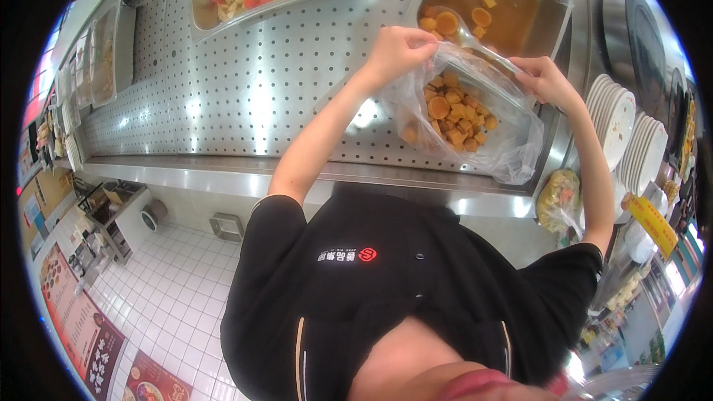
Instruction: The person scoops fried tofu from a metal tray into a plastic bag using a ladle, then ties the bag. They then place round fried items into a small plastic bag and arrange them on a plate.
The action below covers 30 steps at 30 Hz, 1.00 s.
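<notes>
My left hand (pixel 398 53) pinches the rim of a clear plastic bag (pixel 515 150) between thumb and fingers. Golden-brown chunks of food (pixel 457 114), some round and some cube-like, fill part of the bag, which rests on the perforated steel counter (pixel 267 83). In my right hand (pixel 543 81) is the handle of a metal serving spoon (pixel 487 51); whether these fingers also grip the bag's edge cannot be told. Round pieces lie in the spoon's bowl, over a deep steel pan (pixel 535 16) of brown broth with a few more pieces floating in it.
A second steel pan (pixel 195 11) holding diced food is at the top left. Stacked white plates (pixel 618 117), a tied bag of yellowish food (pixel 557 200) and a dark round pot (pixel 640 39) stand on the right. The counter's raised front edge (pixel 223 175) runs before my body.
</notes>
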Each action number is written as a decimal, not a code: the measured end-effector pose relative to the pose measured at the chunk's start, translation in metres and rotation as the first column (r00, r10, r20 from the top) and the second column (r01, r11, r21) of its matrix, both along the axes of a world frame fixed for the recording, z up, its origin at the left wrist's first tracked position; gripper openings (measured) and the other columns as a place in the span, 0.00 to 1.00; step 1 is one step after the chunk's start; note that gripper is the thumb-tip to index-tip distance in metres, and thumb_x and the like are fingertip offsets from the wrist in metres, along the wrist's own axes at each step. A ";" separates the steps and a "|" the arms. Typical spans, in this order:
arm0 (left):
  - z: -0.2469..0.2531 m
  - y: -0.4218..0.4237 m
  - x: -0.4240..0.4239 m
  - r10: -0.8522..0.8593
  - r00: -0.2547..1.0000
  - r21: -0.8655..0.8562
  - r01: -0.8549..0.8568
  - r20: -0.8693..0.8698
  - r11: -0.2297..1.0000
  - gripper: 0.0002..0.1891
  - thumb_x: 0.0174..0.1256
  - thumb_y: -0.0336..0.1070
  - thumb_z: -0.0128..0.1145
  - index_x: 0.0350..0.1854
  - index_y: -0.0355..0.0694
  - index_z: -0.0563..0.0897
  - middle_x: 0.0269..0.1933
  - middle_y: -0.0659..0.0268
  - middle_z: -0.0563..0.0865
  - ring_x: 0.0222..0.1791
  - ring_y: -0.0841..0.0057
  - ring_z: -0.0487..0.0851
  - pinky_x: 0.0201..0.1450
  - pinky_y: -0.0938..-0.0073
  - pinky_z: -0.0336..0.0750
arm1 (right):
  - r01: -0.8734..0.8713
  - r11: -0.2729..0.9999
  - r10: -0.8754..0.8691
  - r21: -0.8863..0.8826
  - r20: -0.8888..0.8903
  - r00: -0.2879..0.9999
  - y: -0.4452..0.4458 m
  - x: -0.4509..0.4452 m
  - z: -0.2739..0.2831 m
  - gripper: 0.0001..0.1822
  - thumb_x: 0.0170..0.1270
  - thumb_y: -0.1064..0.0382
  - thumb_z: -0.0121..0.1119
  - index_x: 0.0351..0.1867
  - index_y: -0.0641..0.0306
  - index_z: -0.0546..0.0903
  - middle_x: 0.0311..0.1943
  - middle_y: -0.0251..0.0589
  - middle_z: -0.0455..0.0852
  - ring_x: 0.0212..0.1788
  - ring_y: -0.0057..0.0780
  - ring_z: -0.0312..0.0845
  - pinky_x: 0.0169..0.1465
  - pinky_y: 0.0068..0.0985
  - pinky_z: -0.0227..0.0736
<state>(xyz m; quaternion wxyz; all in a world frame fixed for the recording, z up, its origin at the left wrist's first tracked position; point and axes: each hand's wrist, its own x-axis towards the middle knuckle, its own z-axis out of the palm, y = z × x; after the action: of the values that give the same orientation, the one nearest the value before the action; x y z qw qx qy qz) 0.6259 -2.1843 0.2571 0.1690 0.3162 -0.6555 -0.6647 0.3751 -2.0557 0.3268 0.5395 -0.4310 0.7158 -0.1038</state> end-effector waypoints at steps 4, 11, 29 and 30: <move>-0.006 -0.001 -0.001 -0.003 1.000 0.006 0.003 -0.022 1.000 0.09 0.54 0.32 0.58 0.31 0.30 0.83 0.21 0.66 0.83 0.22 0.86 0.80 0.27 0.86 0.73 | 0.138 0.983 -0.163 0.119 0.235 0.958 0.002 -0.001 -0.007 0.18 0.61 0.68 0.49 0.53 0.68 0.74 0.14 0.30 0.71 0.10 0.12 0.59 0.13 0.13 0.55; -0.005 0.000 0.000 -0.001 1.000 0.006 0.001 -0.012 1.000 0.09 0.54 0.32 0.58 0.32 0.30 0.83 0.21 0.66 0.83 0.23 0.86 0.80 0.28 0.86 0.73 | 0.343 0.928 -0.370 0.146 0.266 0.890 0.005 0.000 -0.006 0.18 0.61 0.68 0.48 0.53 0.70 0.73 0.15 0.29 0.72 0.11 0.11 0.60 0.14 0.11 0.54; -0.003 0.001 0.000 0.002 1.000 -0.019 -0.002 0.008 1.000 0.09 0.54 0.33 0.57 0.31 0.31 0.83 0.21 0.67 0.83 0.23 0.87 0.80 0.28 0.86 0.72 | 0.154 0.985 -0.166 0.076 0.194 0.967 0.080 0.001 0.083 0.17 0.61 0.67 0.50 0.52 0.67 0.75 0.13 0.25 0.69 0.11 0.08 0.59 0.14 0.09 0.54; -0.004 0.001 0.000 0.006 1.000 -0.011 -0.006 0.003 1.000 0.09 0.54 0.33 0.57 0.31 0.31 0.83 0.21 0.67 0.83 0.23 0.87 0.80 0.28 0.86 0.72 | 0.114 0.985 -0.136 0.128 0.178 0.975 0.079 0.009 0.087 0.17 0.60 0.68 0.51 0.52 0.65 0.75 0.13 0.25 0.69 0.14 0.11 0.63 0.18 0.13 0.60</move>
<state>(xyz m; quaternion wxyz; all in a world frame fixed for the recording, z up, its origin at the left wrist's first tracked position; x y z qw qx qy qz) 0.6258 -2.1834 0.2527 0.1716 0.3181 -0.6585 -0.6601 0.3838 -1.9764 0.4137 0.6207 -0.3410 0.6929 -0.1351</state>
